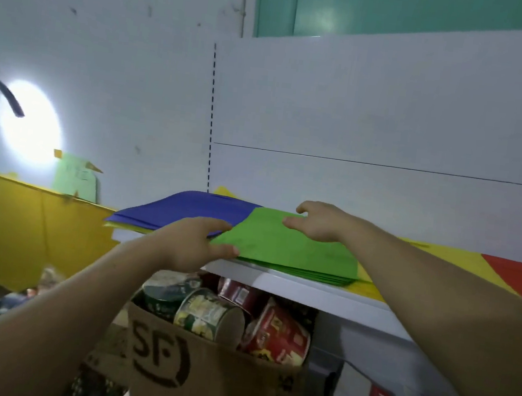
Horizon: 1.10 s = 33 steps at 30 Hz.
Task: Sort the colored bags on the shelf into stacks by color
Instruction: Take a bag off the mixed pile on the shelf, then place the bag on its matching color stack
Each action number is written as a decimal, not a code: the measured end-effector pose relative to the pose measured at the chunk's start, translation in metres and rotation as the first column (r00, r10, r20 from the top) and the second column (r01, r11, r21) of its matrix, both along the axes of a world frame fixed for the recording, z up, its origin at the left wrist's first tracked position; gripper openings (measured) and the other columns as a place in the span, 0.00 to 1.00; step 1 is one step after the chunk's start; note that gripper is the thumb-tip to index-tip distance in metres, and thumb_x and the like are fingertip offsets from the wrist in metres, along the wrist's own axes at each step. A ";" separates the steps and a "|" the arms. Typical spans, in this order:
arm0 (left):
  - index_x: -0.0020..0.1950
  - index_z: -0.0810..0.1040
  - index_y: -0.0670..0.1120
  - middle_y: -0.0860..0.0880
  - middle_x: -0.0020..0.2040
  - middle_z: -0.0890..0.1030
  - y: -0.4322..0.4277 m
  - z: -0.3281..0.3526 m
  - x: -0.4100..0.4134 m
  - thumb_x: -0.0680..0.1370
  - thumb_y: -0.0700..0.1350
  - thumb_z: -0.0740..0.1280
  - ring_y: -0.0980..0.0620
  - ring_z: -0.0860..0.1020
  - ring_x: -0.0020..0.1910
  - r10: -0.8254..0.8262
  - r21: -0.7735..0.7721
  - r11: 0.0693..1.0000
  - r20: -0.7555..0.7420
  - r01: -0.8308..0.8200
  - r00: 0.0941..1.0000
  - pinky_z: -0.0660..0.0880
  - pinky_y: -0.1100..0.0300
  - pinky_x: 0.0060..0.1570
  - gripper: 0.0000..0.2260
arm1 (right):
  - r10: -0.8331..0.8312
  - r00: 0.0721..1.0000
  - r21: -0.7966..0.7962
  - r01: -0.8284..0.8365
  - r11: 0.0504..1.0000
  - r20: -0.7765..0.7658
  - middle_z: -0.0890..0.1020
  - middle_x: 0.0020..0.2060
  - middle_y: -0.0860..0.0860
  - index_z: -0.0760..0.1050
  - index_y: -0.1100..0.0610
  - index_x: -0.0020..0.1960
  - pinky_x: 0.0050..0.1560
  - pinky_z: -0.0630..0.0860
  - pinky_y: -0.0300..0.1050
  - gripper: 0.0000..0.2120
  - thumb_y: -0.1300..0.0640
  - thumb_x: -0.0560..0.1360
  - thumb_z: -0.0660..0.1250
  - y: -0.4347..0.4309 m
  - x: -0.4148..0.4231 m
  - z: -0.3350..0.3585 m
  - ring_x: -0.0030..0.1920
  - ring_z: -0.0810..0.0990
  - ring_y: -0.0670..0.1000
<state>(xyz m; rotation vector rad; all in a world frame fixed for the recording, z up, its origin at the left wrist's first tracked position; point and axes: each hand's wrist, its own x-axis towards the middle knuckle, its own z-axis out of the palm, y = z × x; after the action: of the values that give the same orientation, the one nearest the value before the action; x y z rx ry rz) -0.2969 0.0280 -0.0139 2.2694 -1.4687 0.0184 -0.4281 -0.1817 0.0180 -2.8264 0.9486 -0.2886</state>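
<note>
A stack of green bags (289,250) lies flat on the white shelf (307,289), partly overlapping a stack of blue bags (183,208) to its left. Yellow bags (441,256) and red bags (520,276) lie further right, and a yellow edge shows under the blue stack. My left hand (193,242) holds the near left corner of the green stack, thumb under its edge. My right hand (322,221) rests on the far edge of the green stack with its fingers bent.
Below the shelf stands a cardboard box (200,373) filled with cans and cup noodles. A white back panel rises behind the shelf. On the left are a yellow board (32,224), a bright lamp (30,122) and a thin stand leg.
</note>
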 end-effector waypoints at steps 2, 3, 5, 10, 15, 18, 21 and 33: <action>0.73 0.65 0.52 0.53 0.73 0.66 0.022 0.000 0.032 0.75 0.60 0.64 0.52 0.65 0.71 0.019 -0.010 1.000 -0.013 -0.019 1.000 0.63 0.58 0.65 0.28 | 0.009 1.000 -0.013 -0.009 1.000 -0.001 0.66 0.73 0.54 0.63 0.57 0.74 0.67 0.63 0.46 0.32 0.37 0.78 0.57 0.020 0.035 -0.001 0.71 0.65 0.55; 0.73 0.65 0.52 0.53 0.73 0.66 0.032 -0.001 0.047 0.75 0.60 0.64 0.52 0.65 0.71 0.026 -0.003 1.000 -0.017 -0.026 1.000 0.63 0.57 0.66 0.28 | 0.011 1.000 -0.014 -0.011 1.000 0.003 0.66 0.72 0.54 0.63 0.57 0.73 0.67 0.64 0.46 0.32 0.37 0.77 0.57 0.028 0.051 -0.002 0.70 0.66 0.55; 0.73 0.64 0.53 0.54 0.73 0.65 0.050 -0.004 0.076 0.75 0.61 0.63 0.52 0.65 0.71 0.037 0.014 0.999 -0.025 -0.037 0.999 0.63 0.55 0.67 0.29 | 0.011 1.000 0.006 -0.011 1.000 0.012 0.67 0.72 0.54 0.64 0.56 0.73 0.66 0.65 0.47 0.32 0.37 0.77 0.57 0.043 0.080 -0.005 0.70 0.67 0.55; 0.74 0.63 0.53 0.53 0.73 0.65 0.077 -0.010 0.133 0.75 0.63 0.61 0.51 0.66 0.70 0.078 0.022 0.997 0.000 -0.078 0.997 0.64 0.55 0.65 0.29 | 0.012 1.000 0.057 -0.011 0.998 -0.006 0.64 0.74 0.53 0.60 0.56 0.75 0.69 0.63 0.48 0.33 0.37 0.78 0.57 0.066 0.133 -0.011 0.71 0.65 0.55; 0.73 0.63 0.54 0.51 0.73 0.65 0.075 -0.018 0.175 0.75 0.62 0.63 0.49 0.69 0.68 0.102 -0.009 0.995 -0.061 -0.102 0.993 0.67 0.59 0.55 0.29 | -0.020 0.999 0.045 0.022 0.999 -0.041 0.65 0.73 0.53 0.61 0.57 0.74 0.67 0.64 0.46 0.32 0.38 0.78 0.57 0.059 0.174 -0.014 0.70 0.66 0.55; 0.74 0.63 0.53 0.51 0.73 0.66 0.061 -0.020 0.195 0.75 0.62 0.62 0.50 0.66 0.70 0.098 -0.011 0.995 -0.060 -0.099 0.993 0.65 0.55 0.64 0.29 | -0.052 0.997 0.036 0.054 0.998 -0.064 0.66 0.73 0.54 0.61 0.57 0.74 0.67 0.64 0.47 0.33 0.38 0.78 0.58 0.041 0.193 -0.017 0.70 0.66 0.55; 0.73 0.64 0.53 0.51 0.73 0.66 0.042 -0.019 0.218 0.75 0.63 0.62 0.49 0.66 0.70 0.095 -0.005 0.995 -0.081 -0.096 0.992 0.64 0.53 0.65 0.29 | -0.092 0.992 0.014 0.094 0.995 -0.084 0.68 0.71 0.56 0.64 0.60 0.73 0.65 0.66 0.47 0.33 0.37 0.78 0.58 0.017 0.212 -0.019 0.68 0.68 0.56; 0.72 0.66 0.53 0.49 0.72 0.68 -0.040 -0.014 0.294 0.77 0.61 0.60 0.47 0.68 0.68 0.096 0.101 0.991 -0.100 -0.085 0.990 0.64 0.55 0.63 0.25 | -0.251 0.957 0.040 0.259 0.965 -0.142 0.68 0.70 0.56 0.61 0.61 0.73 0.63 0.68 0.48 0.35 0.36 0.77 0.57 -0.049 0.258 -0.038 0.67 0.69 0.57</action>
<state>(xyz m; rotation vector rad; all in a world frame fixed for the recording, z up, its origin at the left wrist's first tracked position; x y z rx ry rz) -0.0030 -0.0117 -0.0281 2.3744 -1.3389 -0.1455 -0.1701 -0.2306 -0.0204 -2.6973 1.3317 -0.0944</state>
